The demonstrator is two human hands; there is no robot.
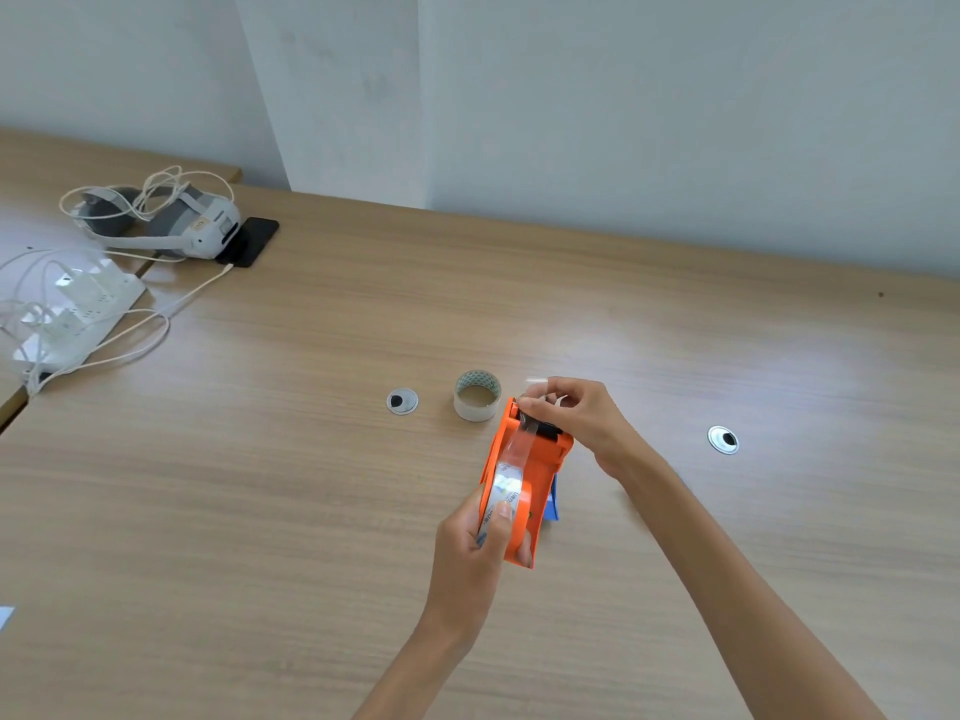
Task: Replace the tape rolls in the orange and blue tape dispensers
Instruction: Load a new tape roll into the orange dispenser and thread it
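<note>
My left hand (pixel 475 556) grips the rear of the orange tape dispenser (pixel 543 465), thumb pressed on the clear tape roll (pixel 503 493) seated in it. A strip of clear tape runs from the roll up to the dispenser's front. There my right hand (pixel 576 415) pinches the tape's free end at the black cutter. Only a small blue corner of the blue dispenser (pixel 555 504) shows behind the orange one. Just beyond the dispenser's tip, a second, nearly spent tape roll (pixel 477 396) stands on the wooden table (pixel 311 485).
Two round metal cable grommets (pixel 402 401) (pixel 723 439) are set in the table. At the far left lie a white headset (pixel 171 220) on a black phone (pixel 252 240), a white power strip (pixel 78 309) and tangled white cables. A grey wall stands behind the table.
</note>
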